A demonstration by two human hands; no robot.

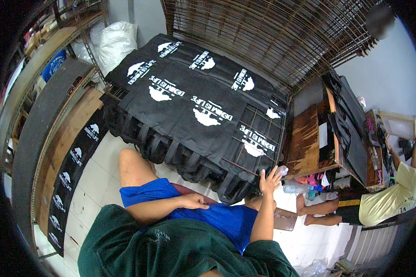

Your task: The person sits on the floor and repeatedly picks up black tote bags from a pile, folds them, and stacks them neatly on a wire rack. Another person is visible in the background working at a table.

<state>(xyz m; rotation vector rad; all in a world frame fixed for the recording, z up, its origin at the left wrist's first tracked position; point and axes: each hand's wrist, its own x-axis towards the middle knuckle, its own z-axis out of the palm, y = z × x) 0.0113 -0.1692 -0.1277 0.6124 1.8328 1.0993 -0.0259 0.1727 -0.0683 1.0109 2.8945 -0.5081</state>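
Note:
Before me stands a wire drying rack [248, 121], its top covered by black fabric bags [180, 122] with white prints. More bags hang in folds with their straps along the near side. My left hand [194, 201] rests on my lap over blue shorts, fingers curled in; anything inside them is hidden. My right hand [269, 181] is raised at the rack's near right corner, fingers stretched and apart, holding nothing. Whether it touches the rack I cannot tell. Just beyond its fingertips is a small clear, pale object [283, 170].
Raised wire racks [259, 32] lean over the far side. Shelving [51, 120] stands left, with printed black fabric [74, 171] beside it. At right are a wooden work table [307, 138], a clear bottle [296, 188] on the floor, and another person [388, 198] holding a frame [396, 125].

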